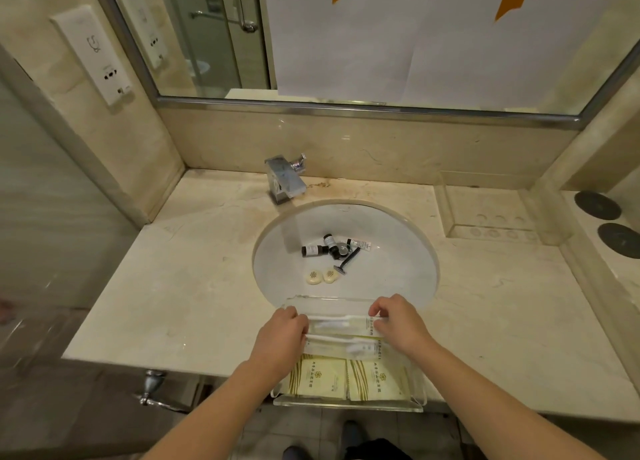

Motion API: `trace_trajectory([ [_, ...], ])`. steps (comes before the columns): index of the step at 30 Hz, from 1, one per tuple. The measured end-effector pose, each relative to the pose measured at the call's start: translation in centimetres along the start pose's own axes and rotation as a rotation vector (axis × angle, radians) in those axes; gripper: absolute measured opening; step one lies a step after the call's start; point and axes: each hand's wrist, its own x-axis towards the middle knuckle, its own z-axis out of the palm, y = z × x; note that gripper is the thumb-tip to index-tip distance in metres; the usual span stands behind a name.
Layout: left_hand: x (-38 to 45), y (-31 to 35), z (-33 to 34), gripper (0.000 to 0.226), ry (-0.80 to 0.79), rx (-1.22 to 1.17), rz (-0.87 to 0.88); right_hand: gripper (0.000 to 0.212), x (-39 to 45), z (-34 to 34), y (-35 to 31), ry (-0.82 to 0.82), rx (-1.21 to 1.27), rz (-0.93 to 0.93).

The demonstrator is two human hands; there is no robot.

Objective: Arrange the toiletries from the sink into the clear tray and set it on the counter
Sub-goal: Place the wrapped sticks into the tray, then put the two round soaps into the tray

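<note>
The clear tray (349, 404) sits at the front edge of the surface (194, 286), straddling the near rim of the sink (408, 269) and slightly overhanging the surface's front edge. It is partly filled: two cream sachets (346, 378) lie side by side along its near wall, and two wrapped toothbrushes (341, 333) lie crosswise behind them.

The left hand (282, 335) pinches the left ends of the toothbrush wrappers, and the right hand (398, 324) pinches the right end of the farther one; both grips are closed lightly on the packets, seemingly squaring them up in the tray rather than lifting them.

Much is left in the basin. Three small dark bottles (327, 246) lie clustered near the drain, a small tube (360, 244) just beside them, a black razor (346, 262) angled below, and two oval soaps (322, 276) toward the sink's left front. By my judgement, the task is about half done: these items still have to go into the tray, and it must then be placed fully on the surface, away from the sink.
</note>
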Motion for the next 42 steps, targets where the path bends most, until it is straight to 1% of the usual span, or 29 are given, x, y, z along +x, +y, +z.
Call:
trace_trajectory([
  [4, 0.0, -0.3, 0.2, 0.017, 0.032, 0.063, 0.033, 0.02, -0.1, 0.7, 0.5, 0.035, -0.201, -0.054],
  [10, 0.2, -0.2, 0.3, 0.018, 0.037, 0.076, 0.057, 0.02, -0.1, 0.9, 0.8, 0.126, -0.34, -0.145],
  [13, 0.5, -0.3, 0.0, 0.017, 0.046, 0.027, 0.069, 0.018, 0.1, 0.8, 0.9, 0.115, -0.316, -0.153],
  [16, 1.4, -0.3, -0.7, 0.015, 0.096, -0.037, 0.048, 0.017, 0.5, 0.4, 0.7, 0.141, -0.235, -0.119],
  [19, 3.0, -0.3, -1.6, 0.012, 0.134, -0.103, -0.032, 0.014, 1.5, -0.3, 0.4, 0.174, -0.153, -0.07],
  [23, 5.7, -0.8, -2.5, 0.013, 0.131, -0.17, -0.137, 0.014, 3.4, -1.1, -0.3, 0.158, -0.077, -0.044],
  [27, 8.6, -1.7, -2.5, 0.011, 0.09, -0.212, -0.231, 0.015, 5.9, -1.4, -0.6, 0.099, -0.027, -0.007],
  [34, 14.2, -3.3, -0.3, 0.006, -0.037, -0.297, -0.372, 0.018, 12.0, -0.4, -0.6, -0.104, -0.032, 0.046],
  [38, 17.2, -4.5, 2.1, 0.019, -0.114, -0.316, -0.413, 0.026, 15.3, 1.3, -0.2, -0.239, -0.059, 0.04],
  [42, 19.7, -5.4, 4.4, 0.035, -0.21, -0.304, -0.433, 0.041, 18.1, 3.5, 0.3, -0.369, -0.103, 0.019],
])
